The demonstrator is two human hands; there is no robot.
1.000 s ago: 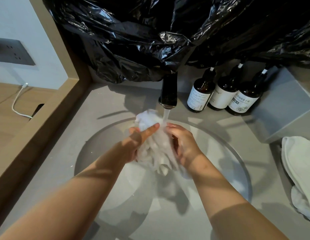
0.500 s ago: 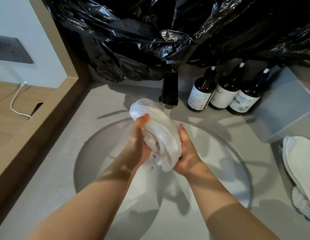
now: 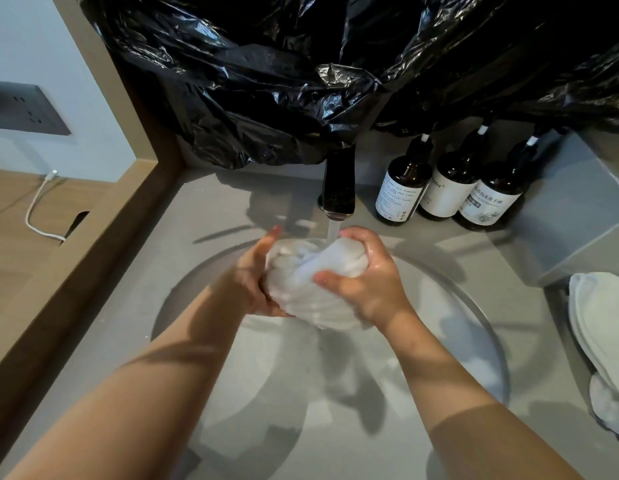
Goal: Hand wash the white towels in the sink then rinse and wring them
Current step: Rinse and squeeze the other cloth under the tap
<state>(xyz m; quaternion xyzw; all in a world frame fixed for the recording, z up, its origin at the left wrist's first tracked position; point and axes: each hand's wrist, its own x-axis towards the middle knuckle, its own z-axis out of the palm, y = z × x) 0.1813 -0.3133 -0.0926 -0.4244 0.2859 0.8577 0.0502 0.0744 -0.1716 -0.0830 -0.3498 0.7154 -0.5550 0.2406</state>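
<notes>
A wet white towel (image 3: 302, 285), bunched into a ball, is held over the round grey sink (image 3: 481, 327) just under the dark faucet (image 3: 338, 188). Water runs from the faucet onto the top of the bundle. My left hand (image 3: 252, 275) cups the towel's left side with the fingers wrapped under it. My right hand (image 3: 366, 282) grips the right side from above, thumb across the front. More white towels (image 3: 599, 334) lie folded on the counter at the right edge.
Three brown pump bottles (image 3: 446, 192) stand behind the sink to the right of the faucet. A grey box (image 3: 574, 209) sits at the far right. Black plastic sheeting (image 3: 301, 71) hangs above the faucet. A wooden ledge (image 3: 93, 237) borders the counter on the left.
The towel has gone from a long twisted roll held upright to a rounder ball, and my right hand has shifted from beneath it to on top, closer to the running water.
</notes>
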